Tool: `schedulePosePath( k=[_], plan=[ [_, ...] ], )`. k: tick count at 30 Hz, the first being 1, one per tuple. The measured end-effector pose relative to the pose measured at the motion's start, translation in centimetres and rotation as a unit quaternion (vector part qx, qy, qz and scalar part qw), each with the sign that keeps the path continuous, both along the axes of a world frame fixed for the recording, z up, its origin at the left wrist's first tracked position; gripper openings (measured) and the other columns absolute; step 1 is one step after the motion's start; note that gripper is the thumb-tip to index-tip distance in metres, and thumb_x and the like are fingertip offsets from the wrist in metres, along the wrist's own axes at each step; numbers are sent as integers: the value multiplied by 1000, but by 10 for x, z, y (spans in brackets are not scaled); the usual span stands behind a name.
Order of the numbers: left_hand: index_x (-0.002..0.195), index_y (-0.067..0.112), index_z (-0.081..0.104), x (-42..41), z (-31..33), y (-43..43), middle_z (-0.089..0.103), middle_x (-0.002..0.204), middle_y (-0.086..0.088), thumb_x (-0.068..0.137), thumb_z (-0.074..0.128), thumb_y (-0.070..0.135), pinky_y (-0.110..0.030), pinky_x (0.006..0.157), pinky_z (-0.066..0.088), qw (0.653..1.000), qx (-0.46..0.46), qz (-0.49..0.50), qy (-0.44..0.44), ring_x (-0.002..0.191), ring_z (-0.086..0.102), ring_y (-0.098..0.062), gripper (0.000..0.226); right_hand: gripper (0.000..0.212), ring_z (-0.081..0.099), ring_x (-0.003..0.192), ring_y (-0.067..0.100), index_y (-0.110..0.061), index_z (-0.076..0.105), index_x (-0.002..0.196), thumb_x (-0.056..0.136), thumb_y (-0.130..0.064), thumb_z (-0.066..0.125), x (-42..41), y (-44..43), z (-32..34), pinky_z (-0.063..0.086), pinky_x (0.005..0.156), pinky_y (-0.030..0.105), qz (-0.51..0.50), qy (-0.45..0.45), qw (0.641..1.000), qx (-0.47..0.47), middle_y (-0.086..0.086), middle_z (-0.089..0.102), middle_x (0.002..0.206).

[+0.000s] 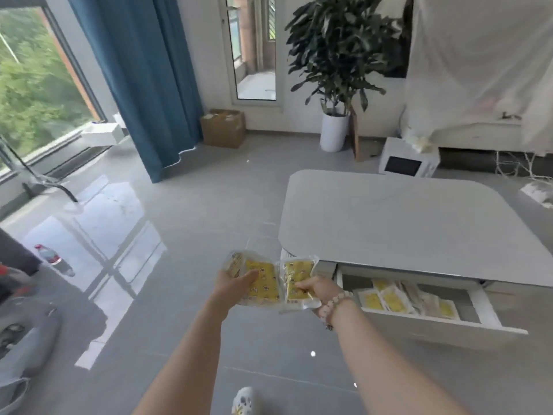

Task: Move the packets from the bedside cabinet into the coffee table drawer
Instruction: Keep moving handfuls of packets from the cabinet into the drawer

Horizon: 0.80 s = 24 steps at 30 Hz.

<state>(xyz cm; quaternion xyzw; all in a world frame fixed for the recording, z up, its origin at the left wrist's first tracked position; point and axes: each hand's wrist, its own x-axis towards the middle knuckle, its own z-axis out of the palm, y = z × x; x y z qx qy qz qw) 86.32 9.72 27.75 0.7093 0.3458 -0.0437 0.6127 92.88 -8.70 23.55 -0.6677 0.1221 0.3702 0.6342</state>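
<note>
One white counter [419, 223] stands with its drawer [434, 326] pulled open at the near edge, yellow packets [395, 301] lying inside. Off the near-left corner, above the floor, the left hand [235, 284] grips one packet [264, 284] with curled fingers. Just beside it, the right hand [318, 292] pinches a second packet [294, 275].

Yellow packets [263, 283] with small dark dots are seen; the curtain [140, 79] is blue, the floor [209, 211] grey.
</note>
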Motion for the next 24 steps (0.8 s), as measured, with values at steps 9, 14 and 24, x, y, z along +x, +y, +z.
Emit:
schedulePosePath(
  k=[9,14,24],
  plan=[
    [103,4,62,118,-15,-80,67,92,-8,83,72,24,-23,60,49,986,7,-160,33,83,63,-23,30,8,58,102,24,-9,66,82,81,-17,67,49,-86,-1,43,95,34,-160,3,986,-40,10,65,103],
    [103,3,60,198,-21,-121,65,89,-9,80,74,27,-35,82,53,979,29,-199,28,88,63,-28,36,17,57,106,25,-11,68,80,75,-27,71,104,-125,4,42,98,36,-189,-17,980,-63,13,63,120],
    [94,9,52,286,-68,-155,52,72,0,84,70,28,-28,68,44,968,19,-233,90,80,54,-24,28,40,60,109,30,-8,70,88,57,-34,75,183,-155,-55,44,101,46,-217,65,968,-111,12,65,119]
  ],
)
